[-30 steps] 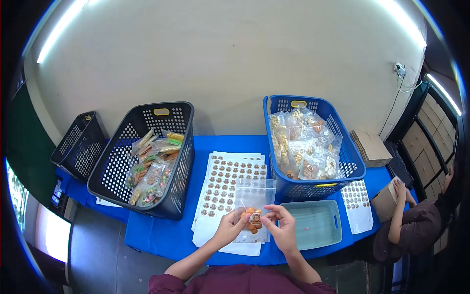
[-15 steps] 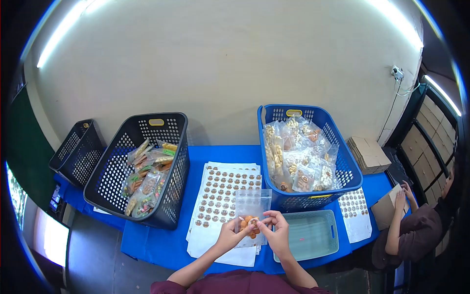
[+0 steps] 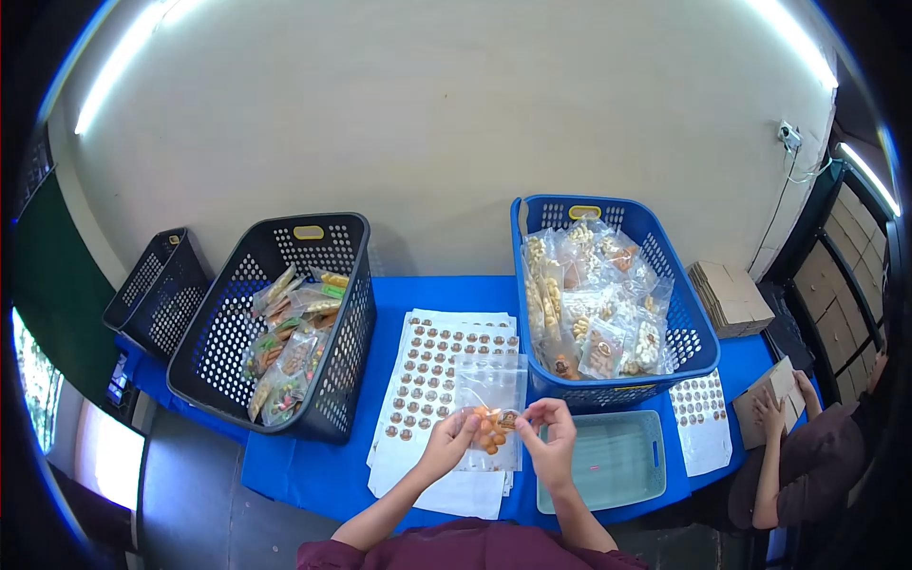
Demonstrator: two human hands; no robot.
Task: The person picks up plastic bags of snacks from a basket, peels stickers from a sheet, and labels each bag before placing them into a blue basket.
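A clear zip-top bag [image 3: 494,385] with round orange-brown pieces inside is held upright in front of me, over the sticker sheets. My left hand [image 3: 445,446] grips its left side, thumb in front near the contents. At the bag's right side, my right hand [image 3: 552,445] has thumb and forefinger at a small round brown sticker [image 3: 508,419], which overlaps the bag in this view. Behind and below the bag lie white sheets [image 3: 418,370] with rows of similar round brown stickers.
A blue basket [image 3: 622,391] of packed clear bags stands behind a pale green tray [image 3: 608,484]. To the left are a black basket [image 3: 328,380] with snack bags and a smaller dark basket [image 3: 157,285]. At right, a co-worker's hands [image 3: 774,410] hold cardboard beside another sticker sheet [image 3: 701,432] and stacked cardboard [image 3: 730,299].
My thumbs have moved apart: the left has drawn back to the left, while the right hand and round sticker have shifted right across the bag. The view has moved slightly.
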